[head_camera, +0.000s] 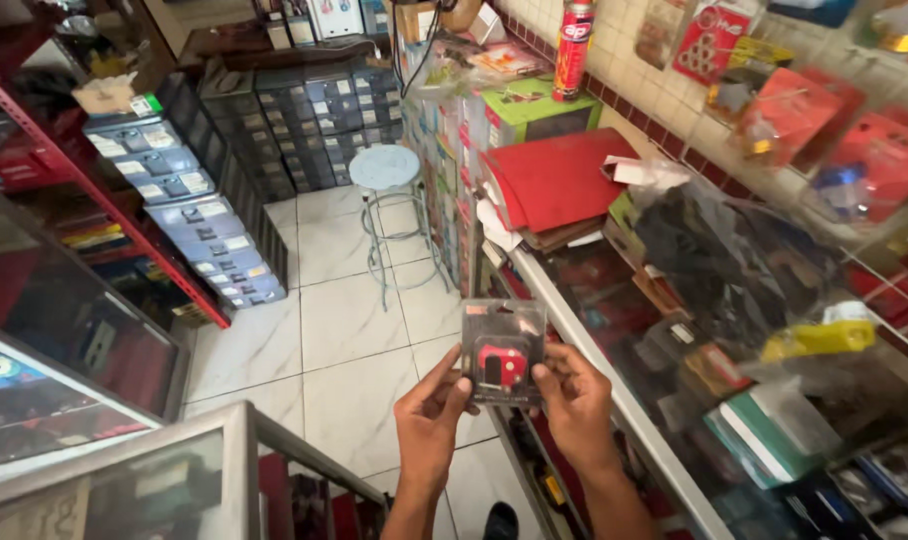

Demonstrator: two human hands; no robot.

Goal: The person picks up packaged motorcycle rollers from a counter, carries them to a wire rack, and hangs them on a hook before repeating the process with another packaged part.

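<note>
The person holds a small clear packet [503, 350] up in front of the body, between both hands, above the white floor [344, 340]. Inside the packet sits a red and black part. The left hand [429, 415] grips the packet at its lower left corner: the thumb lies on the front face and the other fingers go behind, so this hand is closed on the packet. The right hand [574, 400] grips the lower right corner in the same way, thumb in front, fingers behind, also closed on it. The packet stands upright and a little tilted, and most of it rises above the fingertips, so only its bottom edge is inside the two grips. The hands are close together but they do not touch each other. To the right of the hands runs a glass counter [614, 380] with many goods on it and a red folder [564, 180] on top of a stack. Farther away on the floor stands a round stool [386, 170], and behind it are grey drawer racks [304, 120]. At the lower left is a glass case [174, 470].
</note>
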